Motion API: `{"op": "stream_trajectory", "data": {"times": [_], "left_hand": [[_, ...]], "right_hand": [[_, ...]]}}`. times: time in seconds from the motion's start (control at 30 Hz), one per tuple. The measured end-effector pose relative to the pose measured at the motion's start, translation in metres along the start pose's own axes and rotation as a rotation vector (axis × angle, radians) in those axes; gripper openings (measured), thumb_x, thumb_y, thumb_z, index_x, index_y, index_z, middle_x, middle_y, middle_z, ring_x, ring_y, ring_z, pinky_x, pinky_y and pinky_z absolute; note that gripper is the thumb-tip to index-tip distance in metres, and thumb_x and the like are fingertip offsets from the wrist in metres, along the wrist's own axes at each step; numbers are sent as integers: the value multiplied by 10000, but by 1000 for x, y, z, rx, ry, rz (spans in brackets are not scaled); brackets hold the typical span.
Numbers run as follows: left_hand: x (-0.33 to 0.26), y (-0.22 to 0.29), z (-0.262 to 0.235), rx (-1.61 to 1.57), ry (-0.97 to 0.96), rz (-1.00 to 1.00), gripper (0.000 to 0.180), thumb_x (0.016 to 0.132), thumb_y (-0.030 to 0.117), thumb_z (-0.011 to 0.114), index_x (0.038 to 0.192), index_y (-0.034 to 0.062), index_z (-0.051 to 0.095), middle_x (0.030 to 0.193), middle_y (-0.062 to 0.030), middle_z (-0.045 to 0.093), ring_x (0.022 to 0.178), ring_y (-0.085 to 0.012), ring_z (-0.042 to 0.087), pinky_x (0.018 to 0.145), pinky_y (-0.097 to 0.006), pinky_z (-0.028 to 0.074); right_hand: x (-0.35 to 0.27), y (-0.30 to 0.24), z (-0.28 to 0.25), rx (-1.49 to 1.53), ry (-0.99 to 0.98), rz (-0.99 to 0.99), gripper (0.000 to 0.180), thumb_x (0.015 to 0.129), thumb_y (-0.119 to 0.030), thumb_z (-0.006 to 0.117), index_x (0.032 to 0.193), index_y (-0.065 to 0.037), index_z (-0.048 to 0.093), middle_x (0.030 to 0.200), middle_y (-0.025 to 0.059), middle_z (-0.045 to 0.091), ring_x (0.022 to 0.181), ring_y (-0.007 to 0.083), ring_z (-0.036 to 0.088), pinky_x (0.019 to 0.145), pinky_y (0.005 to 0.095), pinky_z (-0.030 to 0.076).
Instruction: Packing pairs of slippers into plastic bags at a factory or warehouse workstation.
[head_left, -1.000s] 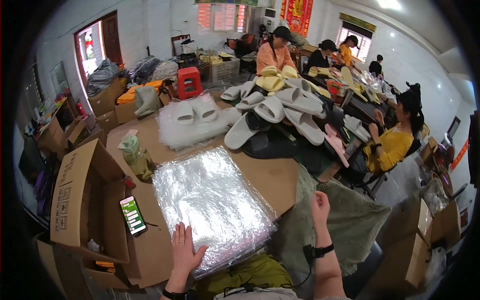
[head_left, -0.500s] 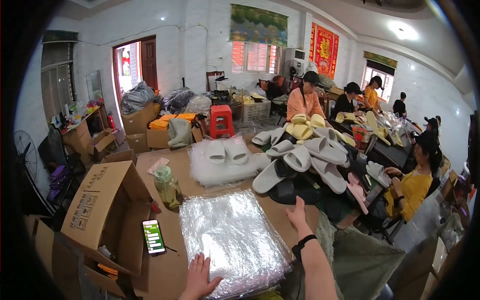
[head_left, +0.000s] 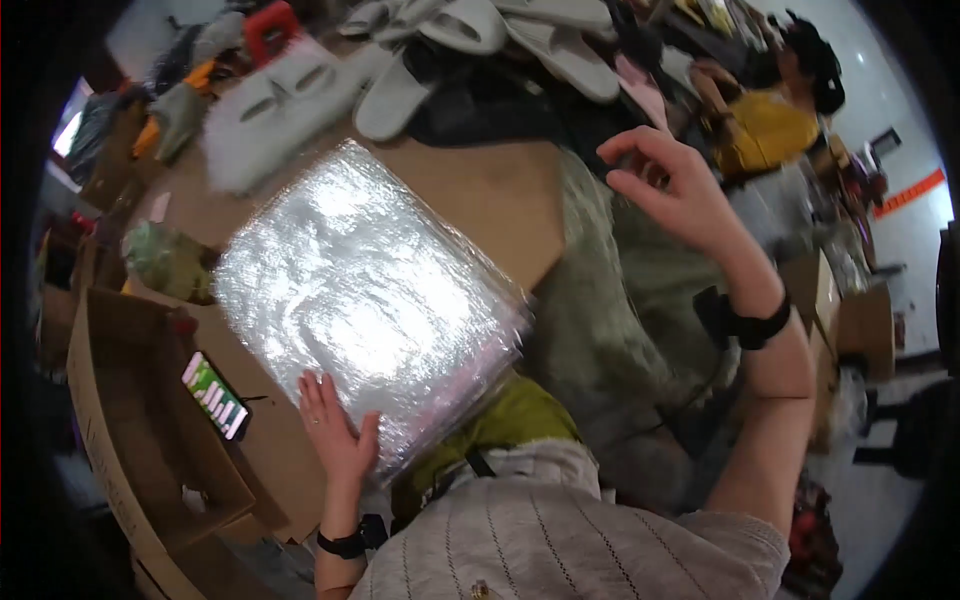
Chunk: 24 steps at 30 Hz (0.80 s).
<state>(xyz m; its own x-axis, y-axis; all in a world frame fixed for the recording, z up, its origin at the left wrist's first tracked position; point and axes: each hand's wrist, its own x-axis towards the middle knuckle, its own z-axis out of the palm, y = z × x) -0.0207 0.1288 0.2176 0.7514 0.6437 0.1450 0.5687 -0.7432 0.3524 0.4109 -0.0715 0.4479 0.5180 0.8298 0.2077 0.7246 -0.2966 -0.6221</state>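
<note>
Left hand (head_left: 335,430) flat on a glossy plastic stack (head_left: 370,290)

We see the plastic stack lying on the matte brown tabletop (head_left: 490,200), directly in front of the person: thin, clear, crinkled sheets in a rough rectangle, throwing back white glare, with a pinkish tint along the near edge. The left hand rests on its left edge close to the near corner, palm down, fingers straight and thumb spread, pressing rather than gripping. The right hand (head_left: 680,190) is lifted well apart from the stack, released, its fingers loosely curved and the thumb standing away from them.

Below that hand we find a coarse, grey-green cloth (head_left: 600,290) hanging in soft folds. Left of the stack are a greenish translucent bottle (head_left: 165,262), blurred in outline, a smooth flat phone (head_left: 216,397) with a lit screen, and an open cardboard box (head_left: 150,400) with stiff, plain walls. Beyond the stack, we see rounded, open-toed grey slippers (head_left: 565,60) heaped near dark ones, and a pale pair of slippers (head_left: 285,90) on a milky, filmy pile (head_left: 235,160). A person in yellow (head_left: 770,130) sits at the upper right.
</note>
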Motion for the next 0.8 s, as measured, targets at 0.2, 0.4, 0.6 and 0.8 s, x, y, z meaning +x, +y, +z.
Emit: {"op": "stream_trajectory", "data": {"times": [0.2,0.4,0.6,0.8], "left_hand": [[1,2,6,-6,-55,57,852,919,421,635,1559,-5,269,1642,-243,193,1526,-416,157,1218,-534,138],[0,7,7,-11,-35,98,782,964,381,594,1563,-4,269,1651,-208,198,1526,-394,168,1221,-517,132],[0,8,1,48,-57,71,824,949,405,603,1563,-19,252,1647,-226,192,1521,-417,173,1214,-535,154],[-1,4,-2,73,-40,93,801,962,408,590,1560,-15,264,1646,-224,196,1520,-415,179,1214,-529,163]], "right_hand": [[-169,68,71,98,-662,498,277,899,-198,708,1158,-100,691,986,53,708,857,161,665,758,312,535],[-461,174,223,-103,-989,275,660,844,-348,760,1385,-42,537,1243,164,659,996,268,700,856,406,572],[-468,113,223,586,-894,1483,462,831,-272,741,1221,-39,657,1044,114,706,911,212,685,708,376,584],[-356,74,102,820,-1519,996,238,888,-194,667,1085,-71,720,893,15,689,759,114,616,645,271,495]]}}
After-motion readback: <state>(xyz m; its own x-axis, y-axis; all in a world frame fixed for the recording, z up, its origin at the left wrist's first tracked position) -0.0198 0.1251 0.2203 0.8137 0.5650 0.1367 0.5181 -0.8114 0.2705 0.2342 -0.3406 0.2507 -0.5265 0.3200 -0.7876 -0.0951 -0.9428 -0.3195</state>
